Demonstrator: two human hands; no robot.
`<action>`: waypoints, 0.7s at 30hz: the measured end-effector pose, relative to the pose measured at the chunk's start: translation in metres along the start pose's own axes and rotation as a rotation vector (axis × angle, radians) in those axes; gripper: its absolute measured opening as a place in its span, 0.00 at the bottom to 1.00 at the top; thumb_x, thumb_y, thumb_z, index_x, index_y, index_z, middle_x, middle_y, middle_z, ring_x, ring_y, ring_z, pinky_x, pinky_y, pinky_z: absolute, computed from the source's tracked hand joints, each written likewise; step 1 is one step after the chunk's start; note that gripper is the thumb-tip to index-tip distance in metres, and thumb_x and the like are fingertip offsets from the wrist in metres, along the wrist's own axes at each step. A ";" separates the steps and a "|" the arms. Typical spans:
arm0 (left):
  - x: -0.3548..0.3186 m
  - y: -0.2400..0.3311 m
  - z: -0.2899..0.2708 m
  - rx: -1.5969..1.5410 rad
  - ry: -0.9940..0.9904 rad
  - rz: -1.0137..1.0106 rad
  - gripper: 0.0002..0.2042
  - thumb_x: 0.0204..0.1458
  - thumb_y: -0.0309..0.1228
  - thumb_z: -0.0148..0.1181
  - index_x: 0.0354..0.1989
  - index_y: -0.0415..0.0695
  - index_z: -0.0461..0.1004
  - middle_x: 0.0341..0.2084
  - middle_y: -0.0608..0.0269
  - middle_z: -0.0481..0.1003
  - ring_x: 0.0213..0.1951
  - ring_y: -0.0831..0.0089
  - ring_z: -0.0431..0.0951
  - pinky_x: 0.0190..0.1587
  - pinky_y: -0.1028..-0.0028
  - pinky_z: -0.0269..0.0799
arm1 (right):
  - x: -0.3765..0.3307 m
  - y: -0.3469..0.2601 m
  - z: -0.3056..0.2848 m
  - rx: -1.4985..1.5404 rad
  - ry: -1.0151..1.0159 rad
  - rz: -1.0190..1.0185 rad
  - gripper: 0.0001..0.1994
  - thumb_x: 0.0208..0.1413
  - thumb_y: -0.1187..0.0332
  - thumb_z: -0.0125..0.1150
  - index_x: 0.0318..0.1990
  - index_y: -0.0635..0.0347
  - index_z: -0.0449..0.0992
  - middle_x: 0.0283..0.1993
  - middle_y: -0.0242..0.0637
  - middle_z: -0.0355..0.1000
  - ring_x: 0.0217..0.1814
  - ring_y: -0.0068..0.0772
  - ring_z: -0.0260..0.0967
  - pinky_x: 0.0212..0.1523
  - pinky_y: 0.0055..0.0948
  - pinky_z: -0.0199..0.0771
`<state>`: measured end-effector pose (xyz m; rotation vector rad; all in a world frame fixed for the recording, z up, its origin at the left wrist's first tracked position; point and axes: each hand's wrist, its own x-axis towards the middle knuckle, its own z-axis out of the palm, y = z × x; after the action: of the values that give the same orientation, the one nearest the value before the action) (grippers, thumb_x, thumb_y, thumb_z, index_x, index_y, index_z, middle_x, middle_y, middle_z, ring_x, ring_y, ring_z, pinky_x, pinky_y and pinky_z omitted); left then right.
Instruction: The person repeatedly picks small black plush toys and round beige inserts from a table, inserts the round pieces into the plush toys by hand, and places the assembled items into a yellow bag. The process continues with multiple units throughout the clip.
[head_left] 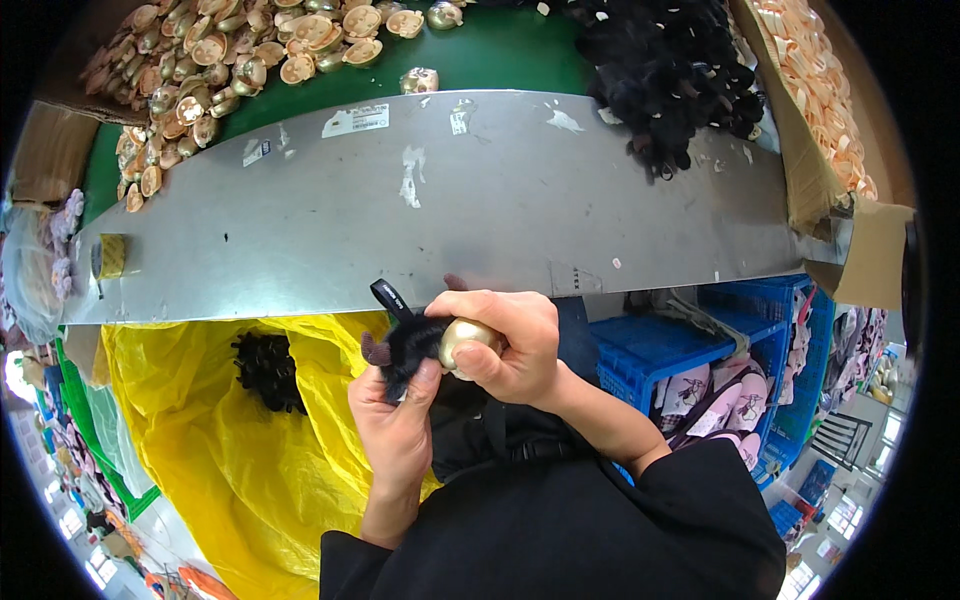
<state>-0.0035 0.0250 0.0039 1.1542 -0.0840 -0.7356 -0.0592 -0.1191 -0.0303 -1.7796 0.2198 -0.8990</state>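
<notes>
Close in front of me, just off the near edge of the metal table, both hands are on a small black plush piece (405, 352) with brown nubs and a black ribbon loop (388, 295). My left hand (393, 415) pinches its lower side between thumb and fingers. My right hand (515, 345) is closed round a shiny gold rounded shell (468, 342), its thumb on the front of the shell, pressed up against the black plush. Whether the shell sits inside the plush or only against it, I cannot tell.
Gold half shells (310, 35) lie heaped at the far left, black plush pieces (670, 80) at the far right beside a carton of peach-coloured bands (820, 90). A tape roll (110, 256) sits on the metal table (480, 200). Below are a yellow bag (210, 470) and blue crates (650, 350).
</notes>
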 end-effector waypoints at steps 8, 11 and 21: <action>0.006 -0.005 0.012 0.310 0.104 0.223 0.09 0.59 0.20 0.63 0.47 0.34 0.78 0.37 0.69 0.77 0.41 0.83 0.74 0.46 0.80 0.71 | 0.006 0.003 0.007 -0.424 0.110 -0.191 0.16 0.53 0.58 0.72 0.39 0.64 0.82 0.17 0.32 0.66 0.16 0.29 0.66 0.19 0.28 0.65; 0.010 -0.009 0.009 0.392 0.113 0.254 0.07 0.60 0.22 0.62 0.45 0.36 0.78 0.36 0.69 0.77 0.39 0.82 0.73 0.43 0.79 0.71 | 0.011 0.002 0.011 -0.497 0.116 -0.164 0.14 0.54 0.61 0.71 0.40 0.65 0.82 0.19 0.35 0.69 0.17 0.31 0.67 0.21 0.30 0.67; 0.012 -0.003 0.009 0.118 0.005 0.137 0.07 0.61 0.23 0.63 0.44 0.38 0.73 0.36 0.73 0.72 0.39 0.87 0.69 0.44 0.83 0.68 | 0.027 -0.022 0.025 -0.428 0.087 -0.025 0.12 0.62 0.66 0.58 0.41 0.67 0.82 0.19 0.45 0.67 0.18 0.39 0.67 0.23 0.33 0.66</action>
<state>0.0001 0.0101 0.0016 1.2492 -0.2028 -0.6133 -0.0298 -0.1066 -0.0022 -2.1400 0.4749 -1.0016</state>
